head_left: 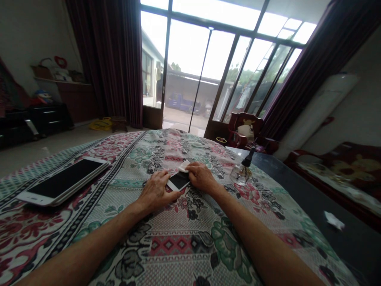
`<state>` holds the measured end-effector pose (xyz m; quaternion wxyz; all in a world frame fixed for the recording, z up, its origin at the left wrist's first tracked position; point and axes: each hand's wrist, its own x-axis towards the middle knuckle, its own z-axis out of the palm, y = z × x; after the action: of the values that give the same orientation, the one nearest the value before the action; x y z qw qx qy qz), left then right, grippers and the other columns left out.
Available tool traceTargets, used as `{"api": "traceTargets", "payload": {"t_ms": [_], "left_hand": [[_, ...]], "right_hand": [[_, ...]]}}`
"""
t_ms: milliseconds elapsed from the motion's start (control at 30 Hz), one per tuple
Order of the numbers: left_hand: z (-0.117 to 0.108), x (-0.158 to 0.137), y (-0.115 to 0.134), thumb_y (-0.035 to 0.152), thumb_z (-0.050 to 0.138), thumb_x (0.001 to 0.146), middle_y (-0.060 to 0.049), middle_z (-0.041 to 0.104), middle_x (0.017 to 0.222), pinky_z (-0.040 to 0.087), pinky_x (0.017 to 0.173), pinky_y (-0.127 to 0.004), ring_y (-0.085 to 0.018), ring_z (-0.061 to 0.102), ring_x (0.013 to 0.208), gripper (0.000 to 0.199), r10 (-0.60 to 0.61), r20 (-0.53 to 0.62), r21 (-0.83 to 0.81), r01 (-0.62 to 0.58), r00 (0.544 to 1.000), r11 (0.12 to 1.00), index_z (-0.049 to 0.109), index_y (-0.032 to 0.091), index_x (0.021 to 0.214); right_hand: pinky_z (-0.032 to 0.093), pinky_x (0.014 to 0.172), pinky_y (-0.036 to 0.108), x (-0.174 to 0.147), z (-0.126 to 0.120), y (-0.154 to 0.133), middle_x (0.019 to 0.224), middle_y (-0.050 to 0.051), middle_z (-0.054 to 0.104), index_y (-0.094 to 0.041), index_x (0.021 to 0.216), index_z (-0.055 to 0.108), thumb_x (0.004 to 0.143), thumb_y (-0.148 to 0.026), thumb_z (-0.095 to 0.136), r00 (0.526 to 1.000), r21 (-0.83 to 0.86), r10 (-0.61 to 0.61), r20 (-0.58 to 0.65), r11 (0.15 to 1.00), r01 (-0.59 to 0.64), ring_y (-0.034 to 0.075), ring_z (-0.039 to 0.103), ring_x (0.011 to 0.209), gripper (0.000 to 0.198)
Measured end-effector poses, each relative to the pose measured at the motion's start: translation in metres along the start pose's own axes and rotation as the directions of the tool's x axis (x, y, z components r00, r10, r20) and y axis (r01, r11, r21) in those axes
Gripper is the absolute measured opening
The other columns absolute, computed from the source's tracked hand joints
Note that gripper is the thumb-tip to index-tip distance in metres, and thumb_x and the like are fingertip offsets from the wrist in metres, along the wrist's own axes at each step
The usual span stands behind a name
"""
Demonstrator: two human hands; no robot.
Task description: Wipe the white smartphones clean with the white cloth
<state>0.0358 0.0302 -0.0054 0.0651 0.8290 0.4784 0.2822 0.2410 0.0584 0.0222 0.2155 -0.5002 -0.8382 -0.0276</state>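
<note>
A white smartphone (179, 181) with a dark screen lies face up on the patterned cloth. My left hand (156, 188) grips its left end, thumb along the near edge and fingers at the far side. My right hand (202, 176) is closed on a folded white tissue (183, 167), pressing it at the phone's far right corner. Part of the tissue and the phone's right end are hidden under my fingers. Right of my hands stands a clear glass bottle (240, 175) with a black top (249, 157).
A stack of larger white phones (67, 178) lies on the cloth (175, 222) at the left. A crumpled white tissue (334, 220) sits on the dark surface (303, 198) at the right. Wooden chairs (245, 127), curtains (114, 59) and glass doors stand beyond.
</note>
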Motion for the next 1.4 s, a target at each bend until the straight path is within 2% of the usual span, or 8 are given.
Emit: {"api": "traceTargets", "payload": {"t_ms": [100, 200, 433, 767, 933, 1100, 1233, 1400], "left_hand": [[-0.005, 0.003, -0.009, 0.068, 0.063, 0.066, -0.015, 0.055, 0.128, 0.038, 0.103, -0.047, -0.035, 0.047, 0.119, 0.069, -0.05, 0.016, 0.05, 0.049, 0.999, 0.998, 0.065, 0.015, 0.109], [-0.009, 0.003, -0.014, 0.066, 0.065, 0.064, -0.017, 0.053, 0.13, 0.035, 0.105, -0.047, -0.036, 0.045, 0.123, 0.069, -0.104, 0.029, 0.073, 0.101, 0.994, 0.992, 0.068, 0.012, 0.107], [-0.011, 0.005, -0.015, 0.056, 0.065, 0.067, -0.013, 0.054, 0.133, 0.037, 0.103, -0.046, -0.035, 0.046, 0.123, 0.056, -0.1, 0.073, 0.054, 0.096, 0.992, 0.994, 0.068, 0.018, 0.108], [-0.013, 0.006, -0.021, 0.055, 0.069, 0.065, -0.013, 0.052, 0.135, 0.035, 0.106, -0.043, -0.032, 0.046, 0.126, 0.059, -0.104, 0.079, 0.018, 0.103, 0.991, 0.994, 0.065, 0.018, 0.111], [-0.018, 0.006, -0.02, 0.054, 0.071, 0.063, -0.015, 0.054, 0.13, 0.035, 0.107, -0.044, -0.033, 0.046, 0.126, 0.052, -0.143, 0.082, -0.007, 0.144, 0.986, 0.99, 0.069, 0.015, 0.097], [-0.022, 0.006, -0.02, 0.048, 0.069, 0.066, -0.012, 0.059, 0.123, 0.039, 0.104, -0.044, -0.032, 0.051, 0.121, 0.043, -0.106, 0.103, -0.053, 0.112, 0.989, 0.992, 0.071, 0.019, 0.096], [-0.022, 0.005, -0.025, 0.047, 0.067, 0.068, -0.009, 0.056, 0.131, 0.036, 0.106, -0.045, -0.031, 0.048, 0.125, 0.042, -0.063, 0.094, -0.078, 0.071, 0.994, 0.994, 0.07, 0.022, 0.103], [-0.02, 0.006, -0.033, 0.048, 0.067, 0.069, -0.01, 0.053, 0.136, 0.034, 0.108, -0.043, -0.03, 0.046, 0.127, 0.049, -0.03, 0.117, -0.101, 0.042, 0.993, 0.994, 0.068, 0.021, 0.109]], "right_hand": [[0.036, 0.1, 0.036, -0.001, 0.003, -0.003, 0.114, 0.008, 0.066, -0.018, 0.108, 0.069, 0.087, -0.009, 0.045, 0.999, -0.014, -0.038, 0.002, 0.999, 0.038, 0.019, 0.056, 0.107, 0.033], [0.037, 0.099, 0.035, -0.002, 0.005, -0.006, 0.116, 0.008, 0.065, -0.018, 0.109, 0.067, 0.089, -0.01, 0.043, 0.997, -0.016, -0.077, 0.015, 0.997, 0.077, 0.019, 0.055, 0.108, 0.033], [0.038, 0.1, 0.035, -0.001, 0.01, -0.008, 0.119, 0.005, 0.065, -0.02, 0.109, 0.067, 0.091, -0.011, 0.042, 0.99, 0.023, -0.143, -0.018, 0.989, 0.143, 0.018, 0.056, 0.107, 0.032], [0.038, 0.102, 0.036, -0.002, 0.014, -0.02, 0.123, 0.004, 0.063, -0.022, 0.115, 0.064, 0.092, -0.012, 0.043, 0.977, 0.046, -0.211, -0.007, 0.976, 0.211, 0.018, 0.055, 0.11, 0.033], [0.037, 0.102, 0.036, -0.002, 0.015, -0.024, 0.125, 0.005, 0.061, -0.021, 0.121, 0.06, 0.091, -0.012, 0.043, 0.978, 0.039, -0.207, 0.012, 0.978, 0.206, 0.018, 0.053, 0.111, 0.036], [0.036, 0.102, 0.036, -0.001, 0.014, -0.032, 0.126, 0.005, 0.06, -0.023, 0.123, 0.059, 0.092, -0.013, 0.043, 0.978, 0.047, -0.202, 0.053, 0.979, 0.199, 0.019, 0.051, 0.112, 0.036], [0.035, 0.101, 0.036, 0.0, 0.015, -0.035, 0.127, 0.003, 0.058, -0.027, 0.125, 0.057, 0.093, -0.013, 0.042, 0.972, 0.05, -0.224, 0.065, 0.974, 0.221, 0.019, 0.05, 0.112, 0.039], [0.035, 0.102, 0.036, 0.001, 0.016, -0.036, 0.128, 0.003, 0.057, -0.027, 0.125, 0.058, 0.089, -0.01, 0.044, 0.966, 0.066, -0.249, 0.07, 0.967, 0.245, 0.019, 0.048, 0.112, 0.042]]}}
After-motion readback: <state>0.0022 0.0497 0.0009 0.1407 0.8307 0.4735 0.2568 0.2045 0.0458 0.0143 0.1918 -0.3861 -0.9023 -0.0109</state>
